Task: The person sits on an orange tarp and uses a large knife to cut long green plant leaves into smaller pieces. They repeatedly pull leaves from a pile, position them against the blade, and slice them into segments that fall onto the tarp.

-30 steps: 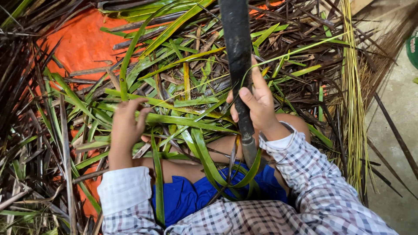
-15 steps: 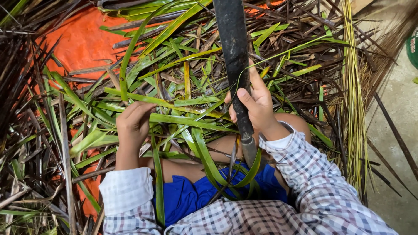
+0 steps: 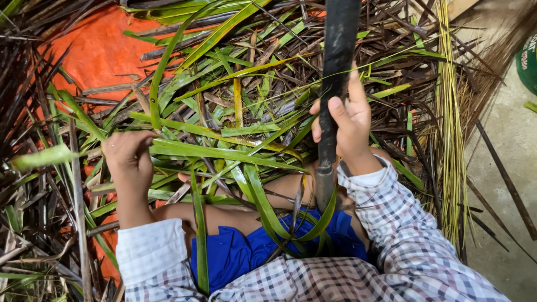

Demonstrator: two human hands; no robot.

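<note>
I see my checked shirt sleeves (image 3: 391,246), white crossed with dark lines, white cuffs (image 3: 148,246) folded back, above bright blue shorts (image 3: 235,254).

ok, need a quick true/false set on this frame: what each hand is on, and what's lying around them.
1. The right hand grips a long dark pole-like tool. True.
2. The left hand holds a pair of scissors. False: it rests on long green leaf strips, with no tool in it.
3. An orange tarp sheet lies under the leaf pile. True.
4. The sleeves are plain red. False: both checked sleeves are white with a dark grid pattern.
5. A bundle of thin yellow-green stalks lies to the right of the right hand. True.
6. The blue cloth sits on the tarp, away from the person. False: it lies at the person's lap.
</note>
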